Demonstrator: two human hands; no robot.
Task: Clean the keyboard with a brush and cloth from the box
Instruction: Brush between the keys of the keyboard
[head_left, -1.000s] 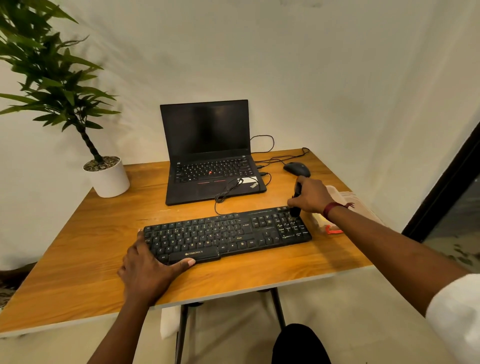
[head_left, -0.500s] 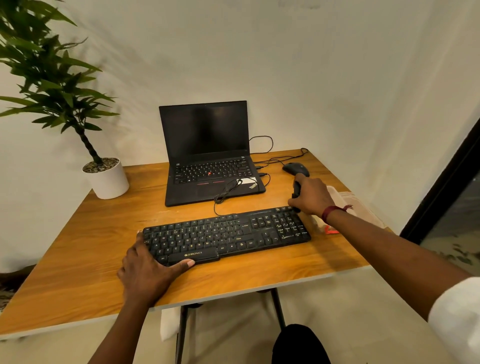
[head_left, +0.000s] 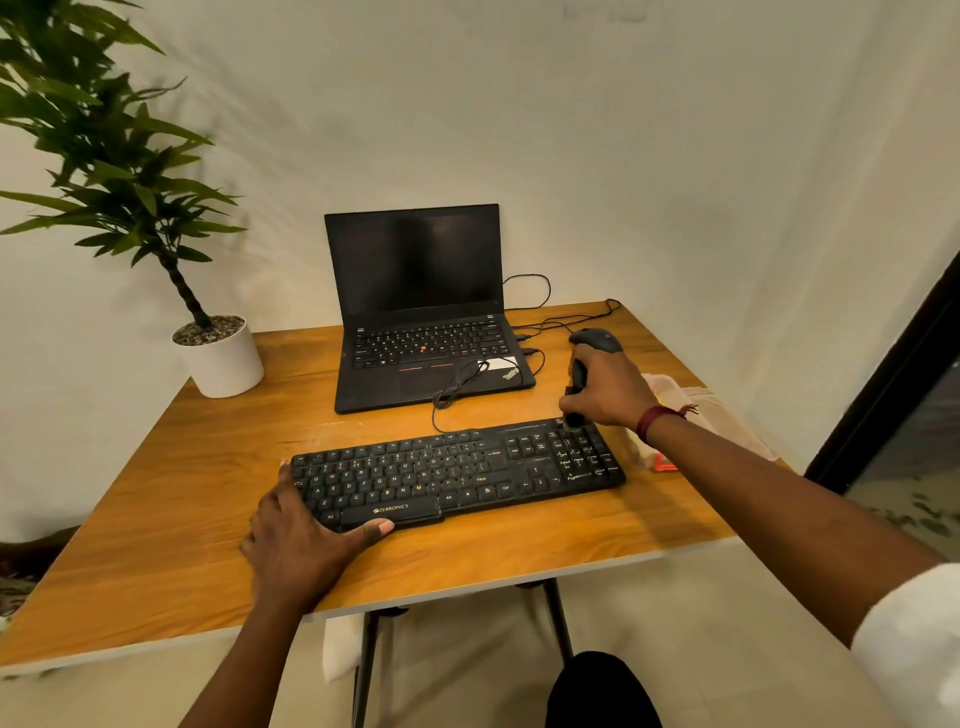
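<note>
A black keyboard lies across the wooden table. My right hand grips a black brush upright, its bristle end touching the far right corner of the keyboard above the number pad. My left hand rests flat on the table at the keyboard's near left corner, fingers along its left end and thumb against its front edge. A pale cloth lies at the table's right edge, partly hidden behind my right wrist.
An open black laptop stands behind the keyboard, cables trailing over it. A black mouse sits just beyond my right hand. A potted plant is at the far left corner. A small orange-red item lies beside the keyboard's right end.
My right hand has kept the brush at the keyboard's far right corner, shifting it slightly back and forth. My left hand has stayed in place.
</note>
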